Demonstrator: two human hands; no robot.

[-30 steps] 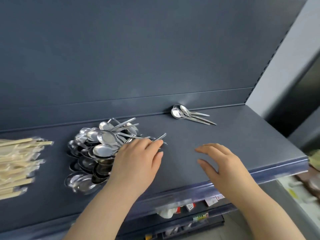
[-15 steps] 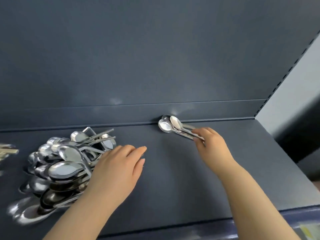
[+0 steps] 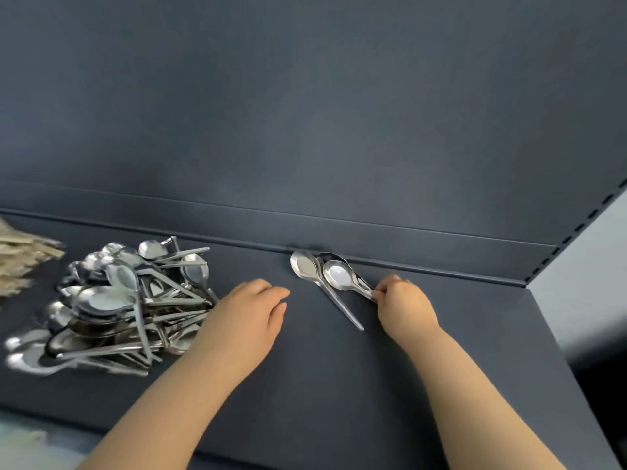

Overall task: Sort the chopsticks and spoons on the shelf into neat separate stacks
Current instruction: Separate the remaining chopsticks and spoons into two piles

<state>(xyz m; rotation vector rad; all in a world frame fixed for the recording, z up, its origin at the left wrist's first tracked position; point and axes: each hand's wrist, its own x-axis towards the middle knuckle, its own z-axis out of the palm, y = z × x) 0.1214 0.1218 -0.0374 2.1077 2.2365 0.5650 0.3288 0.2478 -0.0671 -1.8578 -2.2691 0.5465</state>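
Now | right hand (image 3: 405, 308) pinches stray spoons (image 3: 337, 274), bowls toward 10 o'clock | spoon pile (image 3: 129, 300) at 9 o'clock | left hand (image 3: 247, 317) flat, empty

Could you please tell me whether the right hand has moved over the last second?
Yes. The right hand went from the front of the shelf toward its back ledge, now pinching spoons.

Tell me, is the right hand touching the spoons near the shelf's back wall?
Touching. The head view shows the right hand pinching the handle ends of the stacked spoons; no gap shows.
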